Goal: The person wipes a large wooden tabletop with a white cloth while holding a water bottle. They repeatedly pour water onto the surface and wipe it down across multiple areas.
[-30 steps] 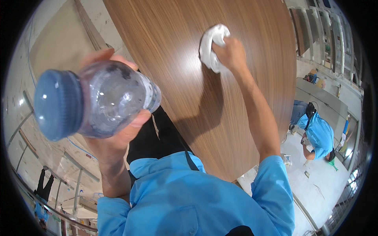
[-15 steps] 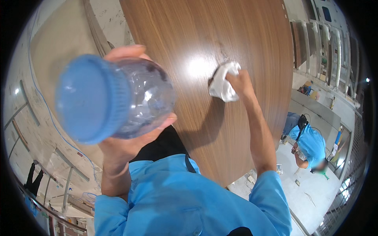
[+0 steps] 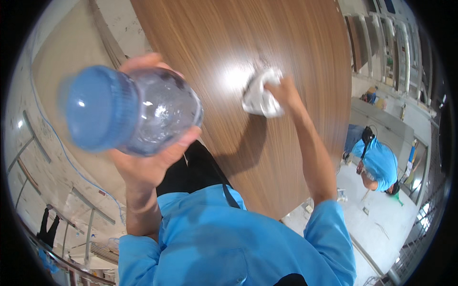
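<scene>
Tilted on its side, a clear plastic bottle with a blue cap [image 3: 98, 108] is held up close on the left. My left hand [image 3: 143, 174] wraps round its body, fingers behind and thumb along the near side. My right hand [image 3: 286, 95] grips a crumpled white cloth [image 3: 263, 95] against a wood-grain panel [image 3: 210, 43]. The cloth and right fingers are slightly blurred. A bright glare shows on the panel just left of the cloth, and the arm's shadow falls below it.
At the right, a co-worker in a blue shirt [image 3: 379, 162] bends beside a grey bench [image 3: 381, 126]. A slatted metal rack [image 3: 381, 47] stands at the upper right. A blue cable [image 3: 59, 140] runs along the left floor. Another person's dark-clad legs [image 3: 47, 226] show at the lower left.
The cloth and my right hand have shifted a little left over the panel. The bottle in my left hand has moved slightly left and up, and the whole view has turned slightly.
</scene>
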Available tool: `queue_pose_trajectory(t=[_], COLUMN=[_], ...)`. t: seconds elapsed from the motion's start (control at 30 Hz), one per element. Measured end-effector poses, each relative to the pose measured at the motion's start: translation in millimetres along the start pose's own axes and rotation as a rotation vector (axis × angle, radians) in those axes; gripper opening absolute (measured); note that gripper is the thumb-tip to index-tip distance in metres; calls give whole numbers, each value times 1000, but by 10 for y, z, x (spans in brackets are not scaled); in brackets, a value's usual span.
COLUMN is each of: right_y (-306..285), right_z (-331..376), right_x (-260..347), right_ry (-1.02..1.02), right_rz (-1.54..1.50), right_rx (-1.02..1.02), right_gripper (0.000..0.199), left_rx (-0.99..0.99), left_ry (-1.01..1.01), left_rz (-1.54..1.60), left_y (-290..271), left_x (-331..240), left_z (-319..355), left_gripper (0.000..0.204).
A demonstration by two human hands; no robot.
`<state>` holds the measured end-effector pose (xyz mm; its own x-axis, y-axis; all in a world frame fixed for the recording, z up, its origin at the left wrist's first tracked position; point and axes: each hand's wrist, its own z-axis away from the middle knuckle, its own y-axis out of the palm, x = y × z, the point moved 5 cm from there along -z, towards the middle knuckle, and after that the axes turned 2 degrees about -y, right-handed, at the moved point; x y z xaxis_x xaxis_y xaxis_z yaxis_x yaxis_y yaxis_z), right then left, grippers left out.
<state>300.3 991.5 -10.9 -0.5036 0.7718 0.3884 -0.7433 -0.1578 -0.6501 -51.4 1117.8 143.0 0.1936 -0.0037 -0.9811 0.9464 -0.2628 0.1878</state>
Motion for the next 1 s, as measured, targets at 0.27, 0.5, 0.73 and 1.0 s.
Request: queue_pose_trajectory(t=[0.27, 0.5, 0.73, 1.0], right_y=[17, 175, 160, 154], right_z=[163, 546, 304, 309], right_x=[271, -204, 15, -384], right_ry=[-283, -217, -162, -171], right_rz=[-353, -186, -57, 17], right_rx=[-53, -160, -190, -187], right_gripper=[24, 17, 39, 33], left_rx=[36, 1, 66, 41], left_ry=[-25, -44, -5, -74], left_rz=[-29, 62, 13, -12], left_y=[4, -140, 11, -46], left_x=[-69, -71, -132, 6], left_z=[81, 168, 264, 327], left_gripper=[78, 83, 79, 80])
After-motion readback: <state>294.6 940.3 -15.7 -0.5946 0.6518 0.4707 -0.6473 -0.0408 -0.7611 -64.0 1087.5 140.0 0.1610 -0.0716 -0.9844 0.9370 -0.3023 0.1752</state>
